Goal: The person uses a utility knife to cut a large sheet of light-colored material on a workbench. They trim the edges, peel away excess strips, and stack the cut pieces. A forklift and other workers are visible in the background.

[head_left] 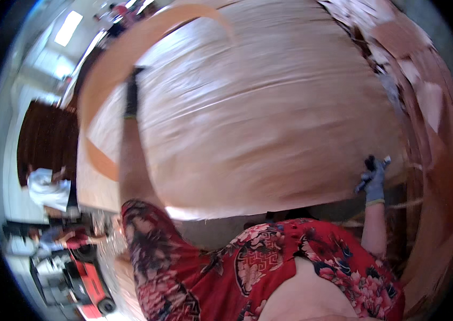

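A broad sheet of thin tan wood veneer [269,112] lies before me, rippled along its length. Raised to the far left, my left hand [131,91] wears a dark glove and is smeared by motion. Beside it a long orange-tan veneer strip [95,88] curls in a wide loop above the sheet; whether my fingers grip it is unclear. My right hand [374,179], in a grey-blue glove with dark fingertips, rests near the sheet's near right corner. Its fingers are bent around something small, with a whitish tip showing, too small to name.
Torn veneer pieces [429,107] are heaped along the right side. A dark brown stack [47,139] stands at the left, near a person in a white top [50,187]. A red forklift [90,283] is at the lower left. More people [119,18] appear at the far left.
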